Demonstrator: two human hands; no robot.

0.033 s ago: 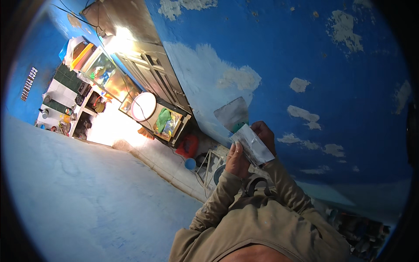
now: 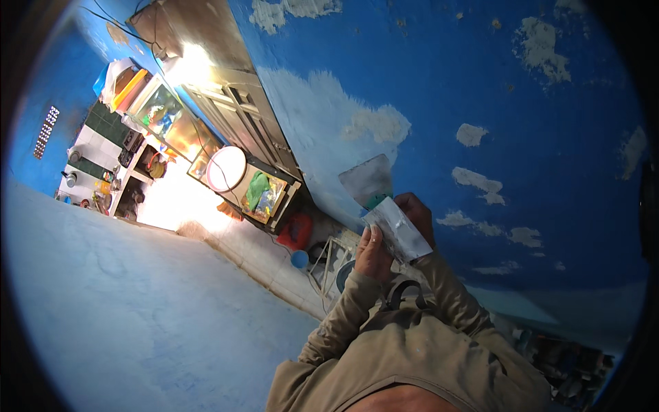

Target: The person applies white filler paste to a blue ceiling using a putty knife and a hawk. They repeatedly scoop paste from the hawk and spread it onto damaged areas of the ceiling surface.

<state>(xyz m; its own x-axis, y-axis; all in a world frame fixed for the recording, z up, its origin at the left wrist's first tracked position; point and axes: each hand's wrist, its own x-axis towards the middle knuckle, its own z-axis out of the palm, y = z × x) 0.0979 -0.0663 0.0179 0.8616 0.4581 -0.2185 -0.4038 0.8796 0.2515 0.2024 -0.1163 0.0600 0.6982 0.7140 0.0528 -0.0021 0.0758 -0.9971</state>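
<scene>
My two hands are raised together in front of a blue wall (image 2: pixel 480 82) that has white patches where the paint is filled or worn. My right hand (image 2: pixel 417 211) is closed on the green handle of a wide putty knife (image 2: pixel 368 181), whose grey blade lies against the wall. My left hand (image 2: pixel 373 251) grips a flat grey rectangular plate (image 2: pixel 399 232) smeared with pale filler, held just under the knife. Tan sleeves cover both forearms.
A brown door and frame (image 2: pixel 237 103) stand left of the hands, with a bright opening beside them. Further left are shelves with kitchen things (image 2: pixel 110 172), a round white disc (image 2: pixel 226 169), a red bucket (image 2: pixel 296 232), a blue bowl (image 2: pixel 299 259) and a white metal frame (image 2: pixel 329 264).
</scene>
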